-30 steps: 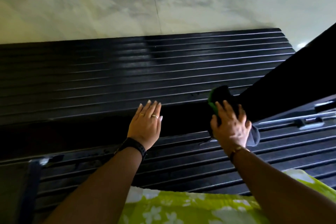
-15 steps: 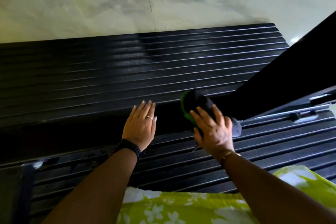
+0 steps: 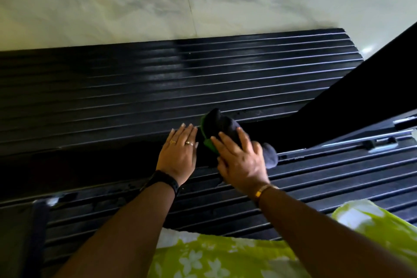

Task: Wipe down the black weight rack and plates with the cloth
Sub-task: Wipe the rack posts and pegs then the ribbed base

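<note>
Black ribbed plates [image 3: 203, 79] — cloth [image 3: 222, 123] under right hand [image 3: 242, 162], left hand [image 3: 178, 156] just beside

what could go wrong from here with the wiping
1. The cloth under the right hand sits right beside the left hand, so a stroke that way may bump its fingers.
2. The cloth is bunched, so it might skim over the grooves of the rack and leave dust.
3. Its loose end lies near the metal rod and could snag.
</note>
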{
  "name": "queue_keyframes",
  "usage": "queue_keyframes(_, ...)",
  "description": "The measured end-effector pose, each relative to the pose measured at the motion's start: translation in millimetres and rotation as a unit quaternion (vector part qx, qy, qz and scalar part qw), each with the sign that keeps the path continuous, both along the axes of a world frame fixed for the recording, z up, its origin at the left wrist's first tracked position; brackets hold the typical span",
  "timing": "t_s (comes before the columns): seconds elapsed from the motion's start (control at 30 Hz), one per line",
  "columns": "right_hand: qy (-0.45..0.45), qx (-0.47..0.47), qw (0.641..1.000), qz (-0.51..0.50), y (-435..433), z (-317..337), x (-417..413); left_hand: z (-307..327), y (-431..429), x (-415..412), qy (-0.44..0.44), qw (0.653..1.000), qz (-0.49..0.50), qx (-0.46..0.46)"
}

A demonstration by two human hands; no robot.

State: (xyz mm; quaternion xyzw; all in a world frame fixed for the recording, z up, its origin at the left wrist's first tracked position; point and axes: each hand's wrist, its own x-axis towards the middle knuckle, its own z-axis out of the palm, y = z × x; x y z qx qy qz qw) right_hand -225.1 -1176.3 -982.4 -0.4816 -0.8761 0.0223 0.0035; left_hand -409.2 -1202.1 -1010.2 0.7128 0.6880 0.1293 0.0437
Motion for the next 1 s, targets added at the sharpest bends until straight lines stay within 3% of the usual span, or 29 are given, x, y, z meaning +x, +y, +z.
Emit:
queue_keyframes(0.07,0.009,0.010,1.000,-0.019,14.6,-4.6,33.6,1.0,0.4,-0.5,0.001,1.000,-0.006,0.005)
queue_keyframes(0.13,0.017,-0.008,0.994,-0.112,27.5,-4.1,57.5,2.0,0.5,-0.7,0.009,1.000,-0.010,0.009)
queue_keyframes(0.3,0.047,-0.029,0.938,-0.343,46.2,11.5,22.5,-0.2,1.8,-0.2,0.020,1.000,-0.005,0.017)
queue_keyframes(0.33,0.035,-0.032,0.943,-0.330,46.1,13.4,6.7,-0.1,2.3,0.5,0.021,1.000,-0.004,0.019)
queue_keyframes(0.43,0.008,-0.076,0.987,-0.142,28.0,15.3,-38.1,-0.1,2.3,2.5,0.030,0.999,0.000,0.022)
queue_keyframes(0.5,0.000,-0.061,0.997,-0.053,14.4,12.5,-44.3,-0.4,1.7,2.6,0.027,0.999,0.002,0.021)
queue_keyframes(0.6,-0.016,-0.042,0.999,0.023,24.5,8.2,-14.4,-0.9,3.1,2.6,0.021,1.000,0.001,0.019)
queue_keyframes(0.67,-0.014,-0.016,1.000,0.021,39.3,2.8,13.4,-0.7,4.1,2.3,0.024,1.000,-0.004,0.015)
queue_keyframes(0.83,0.039,-0.020,0.985,-0.165,40.8,-4.1,49.9,-1.1,2.5,2.0,0.027,1.000,-0.004,0.013)
queue_keyframes(0.93,0.052,-0.024,0.949,-0.310,28.4,-2.4,25.6,-0.9,1.9,2.5,0.027,0.999,-0.004,0.018)
queue_keyframes(1.0,0.044,-0.023,0.938,-0.344,12.8,-4.1,-2.9,-0.4,1.7,2.6,0.028,0.999,-0.002,0.018)
